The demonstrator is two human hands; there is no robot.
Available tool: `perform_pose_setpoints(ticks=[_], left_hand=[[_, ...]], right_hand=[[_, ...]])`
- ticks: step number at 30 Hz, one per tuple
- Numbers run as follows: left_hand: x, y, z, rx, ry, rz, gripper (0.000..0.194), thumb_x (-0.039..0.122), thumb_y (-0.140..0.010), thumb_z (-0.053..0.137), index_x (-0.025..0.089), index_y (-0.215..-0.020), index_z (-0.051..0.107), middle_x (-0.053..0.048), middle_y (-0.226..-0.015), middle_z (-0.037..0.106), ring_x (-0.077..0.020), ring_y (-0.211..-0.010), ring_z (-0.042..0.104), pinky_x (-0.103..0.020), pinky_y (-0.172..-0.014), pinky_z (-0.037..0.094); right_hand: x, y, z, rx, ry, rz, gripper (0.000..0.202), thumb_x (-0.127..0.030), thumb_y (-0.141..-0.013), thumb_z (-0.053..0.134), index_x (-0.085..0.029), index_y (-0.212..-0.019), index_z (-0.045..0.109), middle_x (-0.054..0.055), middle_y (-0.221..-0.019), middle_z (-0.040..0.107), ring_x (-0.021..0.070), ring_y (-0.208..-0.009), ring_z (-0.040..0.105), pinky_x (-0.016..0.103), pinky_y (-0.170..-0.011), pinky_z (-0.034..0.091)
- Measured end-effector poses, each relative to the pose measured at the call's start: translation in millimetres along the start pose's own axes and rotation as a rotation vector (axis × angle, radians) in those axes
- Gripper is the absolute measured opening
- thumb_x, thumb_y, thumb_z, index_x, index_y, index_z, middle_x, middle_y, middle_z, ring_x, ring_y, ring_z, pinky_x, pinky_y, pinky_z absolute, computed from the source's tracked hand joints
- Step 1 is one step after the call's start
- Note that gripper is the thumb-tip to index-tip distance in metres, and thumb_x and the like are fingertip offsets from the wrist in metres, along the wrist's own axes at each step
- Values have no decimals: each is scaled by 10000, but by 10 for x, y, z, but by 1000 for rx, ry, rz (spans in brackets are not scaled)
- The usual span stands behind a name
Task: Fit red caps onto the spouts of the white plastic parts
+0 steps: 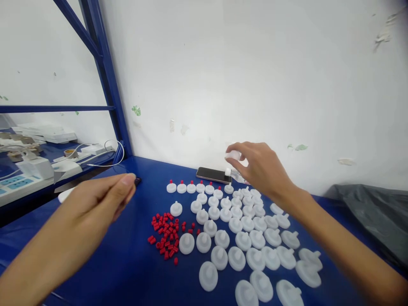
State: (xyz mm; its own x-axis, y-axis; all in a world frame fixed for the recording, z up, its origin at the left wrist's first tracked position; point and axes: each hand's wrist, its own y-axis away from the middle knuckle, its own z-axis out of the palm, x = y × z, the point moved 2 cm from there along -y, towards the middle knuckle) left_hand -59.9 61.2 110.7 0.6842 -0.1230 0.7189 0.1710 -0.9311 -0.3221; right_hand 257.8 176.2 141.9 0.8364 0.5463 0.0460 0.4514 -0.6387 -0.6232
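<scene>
My right hand [263,168] is raised over the back of the table, with a small whitish piece [235,155] pinched between thumb and fingers. On the left, my left hand [102,197] has its fingers pressed together. A small black tip [137,181] shows beside those fingertips; whether they hold it is unclear. Between the hands, several white discs with red caps [181,188] stand in a row. Many white discs with short stems [236,225] spread below and right of this row. Loose red caps [165,231] lie in a pile left of them.
A phone [213,174] lies near the wall, beside a small clear bag with a white cap. Power strips [19,182], chargers and cables are at the left, behind a blue metal frame [108,72]. Dark grey plastic sheeting [366,212] lies at the right edge.
</scene>
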Motion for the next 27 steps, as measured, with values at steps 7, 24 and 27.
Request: perform_pose_setpoints(ticks=[7,24,27], left_hand=[[-216,-156,415,-148,-431,184,436,470,-1019,370,284,-1069,760,-74,-1060,762,-303,-980,715,-415,-839,473],[-412,-232,447,-299,-712,112,323,304,-920,457,289,-997,770,-75,-1065,812,-326,-976,741,-404,-752,461],[-445,-200,455,-305,-699,137,316,248,-921,451,283,-963,762,-87,-1017,815,-332,-925,750,-394,-705,440]], right_hand=[[309,40,248,-296,-68,83,111,-327,-970,696,-233,-959,754,61,-978,788,252,-904,732,331,-750,488],[255,151,557,-711,-138,62,232,-398,-1025,686,-173,-1074,712,44,-1074,737,183,-925,714,383,-849,611],[266,157,553,-673,-168,49,215,-386,-1003,706,-172,-997,726,32,-970,750,182,-859,714,380,-823,598]])
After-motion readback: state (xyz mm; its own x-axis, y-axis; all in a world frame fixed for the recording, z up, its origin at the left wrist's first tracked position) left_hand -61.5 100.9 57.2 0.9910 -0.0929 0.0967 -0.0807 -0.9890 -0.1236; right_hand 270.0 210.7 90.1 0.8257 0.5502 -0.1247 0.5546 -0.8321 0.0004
